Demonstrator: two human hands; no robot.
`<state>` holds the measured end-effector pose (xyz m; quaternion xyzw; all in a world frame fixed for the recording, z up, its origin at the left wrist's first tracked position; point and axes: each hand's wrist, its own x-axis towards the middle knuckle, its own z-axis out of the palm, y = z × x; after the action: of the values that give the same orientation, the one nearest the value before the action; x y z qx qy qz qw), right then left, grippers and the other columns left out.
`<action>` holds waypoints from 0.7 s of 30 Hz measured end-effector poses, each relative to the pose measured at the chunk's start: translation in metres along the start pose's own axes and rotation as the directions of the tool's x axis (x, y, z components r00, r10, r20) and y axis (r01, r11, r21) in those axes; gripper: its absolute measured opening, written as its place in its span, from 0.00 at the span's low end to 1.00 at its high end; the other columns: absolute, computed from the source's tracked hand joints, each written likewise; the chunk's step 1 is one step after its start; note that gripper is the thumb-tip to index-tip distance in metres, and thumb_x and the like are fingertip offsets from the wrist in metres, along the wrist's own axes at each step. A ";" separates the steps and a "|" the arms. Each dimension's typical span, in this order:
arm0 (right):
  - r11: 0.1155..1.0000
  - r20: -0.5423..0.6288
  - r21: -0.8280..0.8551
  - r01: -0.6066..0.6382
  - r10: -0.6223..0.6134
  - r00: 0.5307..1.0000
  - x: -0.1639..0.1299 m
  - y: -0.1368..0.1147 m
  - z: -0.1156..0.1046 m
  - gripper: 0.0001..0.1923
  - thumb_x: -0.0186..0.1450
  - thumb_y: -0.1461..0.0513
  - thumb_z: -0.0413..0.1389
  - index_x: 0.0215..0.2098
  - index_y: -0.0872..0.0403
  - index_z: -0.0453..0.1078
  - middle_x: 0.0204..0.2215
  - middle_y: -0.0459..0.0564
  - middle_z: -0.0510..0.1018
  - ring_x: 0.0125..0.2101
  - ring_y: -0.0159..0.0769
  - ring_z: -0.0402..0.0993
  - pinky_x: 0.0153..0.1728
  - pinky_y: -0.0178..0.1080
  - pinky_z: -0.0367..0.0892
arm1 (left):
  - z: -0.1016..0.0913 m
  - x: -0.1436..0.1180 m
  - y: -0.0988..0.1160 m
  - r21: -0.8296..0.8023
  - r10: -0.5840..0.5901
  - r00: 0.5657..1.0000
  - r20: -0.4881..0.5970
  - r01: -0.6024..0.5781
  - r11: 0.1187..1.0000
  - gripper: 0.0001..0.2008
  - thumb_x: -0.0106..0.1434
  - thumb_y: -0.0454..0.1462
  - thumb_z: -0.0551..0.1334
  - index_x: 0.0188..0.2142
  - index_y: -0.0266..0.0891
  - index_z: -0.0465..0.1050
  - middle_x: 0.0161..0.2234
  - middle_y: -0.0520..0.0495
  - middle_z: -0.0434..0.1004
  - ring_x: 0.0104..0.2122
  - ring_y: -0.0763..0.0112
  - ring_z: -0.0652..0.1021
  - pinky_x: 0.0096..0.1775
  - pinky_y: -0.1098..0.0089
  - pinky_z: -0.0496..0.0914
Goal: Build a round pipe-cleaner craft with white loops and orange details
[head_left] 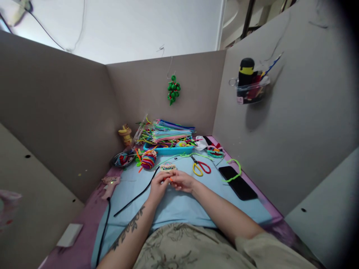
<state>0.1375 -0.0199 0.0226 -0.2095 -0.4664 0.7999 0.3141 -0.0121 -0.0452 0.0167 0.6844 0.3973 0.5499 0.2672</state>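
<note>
My left hand (158, 185) and my right hand (181, 181) meet over the light blue cloth, fingers pinched together. Between the fingertips shows a small orange piece (171, 179); its kind is mostly hidden. Just beyond my hands lies a small cream-coloured fuzzy piece (167, 167) with dark spots. A long black pipe cleaner (137, 195) runs diagonally on the cloth left of my left hand. Scissors (199, 169) with one yellow and one red handle loop rest beyond my right hand. A striped multicoloured fuzzy piece (149, 160) stands farther off to the left.
A blue tray (168, 151) heaped with pipe cleaners (174, 135) stands at the back. To the left are a pink glue gun (110, 186) and a metal bowl (114, 160). A black phone (238, 184) lies right, a green pipe cleaner (239, 169) across it. Grey panels (165, 116) enclose the table.
</note>
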 end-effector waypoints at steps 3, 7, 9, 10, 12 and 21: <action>0.996 -0.117 -0.057 0.074 -0.080 0.990 0.006 0.007 0.003 0.18 0.52 0.55 0.61 0.30 0.53 0.57 0.17 0.38 0.65 0.15 0.22 0.56 0.13 0.25 0.42 | 0.000 -0.002 0.006 0.100 0.031 0.996 -0.082 -0.023 0.995 0.07 0.58 0.37 0.57 0.32 0.40 0.74 0.32 0.47 0.74 0.34 0.68 0.72 0.39 0.67 0.66; 0.966 -0.271 -0.172 0.195 -0.237 0.933 0.013 0.013 0.007 0.18 0.52 0.51 0.60 0.28 0.53 0.57 0.15 0.37 0.62 0.13 0.22 0.53 0.13 0.27 0.44 | 0.002 -0.003 0.011 0.173 0.007 0.994 -0.106 0.012 0.985 0.09 0.60 0.39 0.55 0.27 0.39 0.70 0.27 0.49 0.71 0.30 0.70 0.71 0.34 0.70 0.65; 0.940 -0.295 -0.231 0.250 -0.312 0.903 0.014 0.013 0.006 0.17 0.52 0.52 0.60 0.28 0.53 0.58 0.14 0.36 0.61 0.13 0.22 0.52 0.13 0.28 0.45 | 0.002 -0.002 0.011 0.177 -0.009 0.997 -0.073 0.022 0.984 0.10 0.60 0.39 0.55 0.26 0.39 0.69 0.26 0.50 0.69 0.28 0.71 0.70 0.32 0.71 0.64; 0.923 -0.295 -0.268 0.276 -0.352 0.889 0.013 0.012 0.005 0.17 0.52 0.52 0.60 0.28 0.53 0.59 0.14 0.36 0.60 0.13 0.23 0.52 0.14 0.28 0.46 | 0.003 -0.002 0.010 0.179 -0.013 0.998 -0.057 0.023 0.984 0.10 0.60 0.39 0.55 0.25 0.38 0.68 0.26 0.50 0.68 0.28 0.72 0.69 0.31 0.72 0.63; 0.883 -0.265 -0.346 0.318 -0.417 0.869 0.011 0.009 0.001 0.14 0.54 0.53 0.58 0.27 0.54 0.61 0.15 0.37 0.60 0.14 0.23 0.52 0.15 0.29 0.47 | 0.003 -0.002 0.008 0.186 -0.016 0.999 -0.031 0.022 0.982 0.10 0.60 0.39 0.55 0.24 0.38 0.67 0.25 0.50 0.67 0.27 0.73 0.68 0.30 0.72 0.62; 0.773 -0.221 -0.583 0.252 -0.448 0.866 0.007 0.006 -0.006 0.13 0.57 0.54 0.54 0.24 0.56 0.65 0.15 0.39 0.62 0.18 0.26 0.55 0.21 0.31 0.52 | 0.001 -0.001 0.005 0.145 -0.046 0.999 -0.013 0.047 0.988 0.10 0.60 0.39 0.55 0.26 0.38 0.69 0.25 0.50 0.68 0.27 0.72 0.68 0.31 0.72 0.62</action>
<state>0.1349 -0.0134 0.0144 -0.3341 -0.6387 0.5133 0.4657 -0.0099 -0.0490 0.0195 0.6899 0.4534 0.5164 0.2275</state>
